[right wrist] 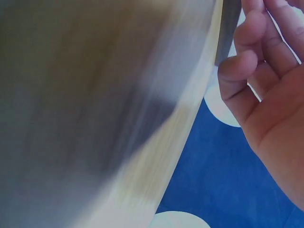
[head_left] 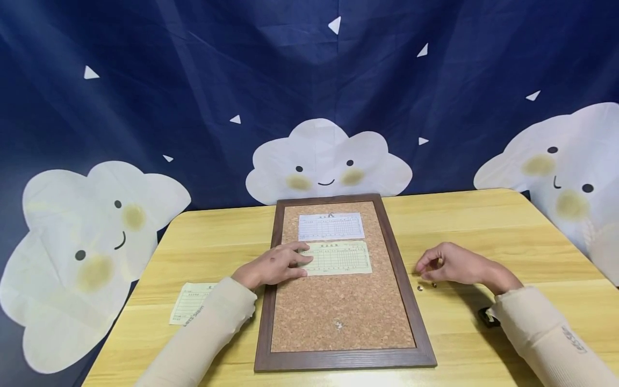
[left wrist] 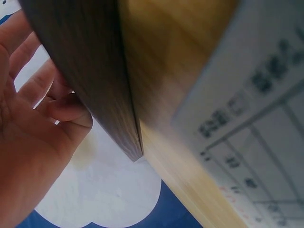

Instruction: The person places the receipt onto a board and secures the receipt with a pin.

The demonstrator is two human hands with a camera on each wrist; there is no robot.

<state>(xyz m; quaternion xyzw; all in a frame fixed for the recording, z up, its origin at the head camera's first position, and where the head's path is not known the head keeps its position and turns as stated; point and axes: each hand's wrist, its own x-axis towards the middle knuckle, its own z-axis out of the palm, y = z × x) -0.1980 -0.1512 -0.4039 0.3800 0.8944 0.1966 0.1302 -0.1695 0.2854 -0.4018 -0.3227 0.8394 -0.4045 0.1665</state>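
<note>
Yellowish form (head_left: 338, 259) lies partly under the spread left hand (head_left: 280, 263), apart from the loosely curled right hand (head_left: 456, 263).

My left grip (head_left: 276, 263) hides the left end of the pale green slip (head_left: 340, 259), and my left sleeve (head_left: 213, 325) covers part of the loose slip (head_left: 187, 303). Metal bits (head_left: 419, 288) near my right grip (head_left: 456, 263) are too small to tell their shape. In the right wrist view, the tabletop (right wrist: 147, 173) is blurred.
</note>
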